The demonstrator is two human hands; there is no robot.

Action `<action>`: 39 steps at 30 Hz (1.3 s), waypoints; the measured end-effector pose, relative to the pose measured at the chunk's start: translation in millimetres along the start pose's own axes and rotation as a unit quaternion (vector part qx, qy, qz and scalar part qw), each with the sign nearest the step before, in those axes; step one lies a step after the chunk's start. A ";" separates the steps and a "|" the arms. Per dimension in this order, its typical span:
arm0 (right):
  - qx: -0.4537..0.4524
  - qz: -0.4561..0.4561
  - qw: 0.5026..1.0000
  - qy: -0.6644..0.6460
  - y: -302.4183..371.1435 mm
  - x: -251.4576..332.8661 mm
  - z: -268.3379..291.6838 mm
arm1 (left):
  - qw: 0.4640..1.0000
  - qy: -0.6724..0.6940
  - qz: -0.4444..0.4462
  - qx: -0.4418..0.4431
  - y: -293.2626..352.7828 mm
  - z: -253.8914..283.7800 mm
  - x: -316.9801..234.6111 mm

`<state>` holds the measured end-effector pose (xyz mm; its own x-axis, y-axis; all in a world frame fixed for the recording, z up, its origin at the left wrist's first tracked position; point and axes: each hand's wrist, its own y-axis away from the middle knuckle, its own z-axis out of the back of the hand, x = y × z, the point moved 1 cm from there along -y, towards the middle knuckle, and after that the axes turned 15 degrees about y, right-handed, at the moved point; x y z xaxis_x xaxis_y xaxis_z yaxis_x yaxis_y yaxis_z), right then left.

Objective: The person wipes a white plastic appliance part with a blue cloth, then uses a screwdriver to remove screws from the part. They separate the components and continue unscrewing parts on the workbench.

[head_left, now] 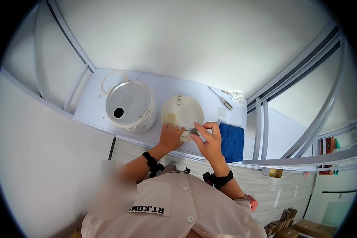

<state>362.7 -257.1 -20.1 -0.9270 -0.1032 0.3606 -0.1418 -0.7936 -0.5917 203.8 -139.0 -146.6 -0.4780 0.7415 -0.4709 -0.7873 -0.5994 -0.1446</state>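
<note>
A round cream-coloured lid (190, 109) lies on the white table, with a metal fitting at its far edge and a round ribbed piece (171, 118) near its left side. My left hand (171, 137) grips the lid's near edge, the thumb pointing right. In the fingers of my right hand (210, 142) is a screwdriver with a short grey handle (194, 131), its tip pointing left towards a small white part (185, 136) at the lid's near edge. Just what the tip touches is too small to make out.
Left of the lid stands a white cooker body (142, 123) with a metal top and a dark round hole. A second screwdriver (226, 103) lies at the far right by crumpled white plastic (237, 96). A folded blue cloth (232, 142) covers the right front corner. White walls enclose the table.
</note>
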 end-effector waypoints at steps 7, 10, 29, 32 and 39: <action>-0.020 -0.001 0.996 -0.083 -0.6 -2.9 -1.4 | 1.000 -0.012 -0.005 -0.004 -1.0 -1.8 -0.5; -0.038 0.017 0.998 0.051 -14.3 14.2 13.1 | 1.000 -0.015 0.002 -0.006 -0.1 -3.1 2.7; -0.075 -0.016 0.997 -0.033 -15.3 9.6 0.6 | 1.000 0.008 -0.007 -0.019 -0.6 0.9 2.3; -0.037 0.004 0.998 0.048 -20.4 14.2 9.5 | 1.000 0.016 0.012 0.001 1.3 -2.1 3.3; 0.006 -0.001 0.995 -0.097 -17.4 10.7 0.6 | 0.999 0.028 0.015 0.012 -0.8 5.6 0.3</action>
<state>355.5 -244.8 -5.5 -0.8417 -0.2146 0.4955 -0.1390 -0.8006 -0.5829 202.0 -136.6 -141.8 -0.4801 0.7051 -0.5219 -0.7823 -0.6133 -0.1089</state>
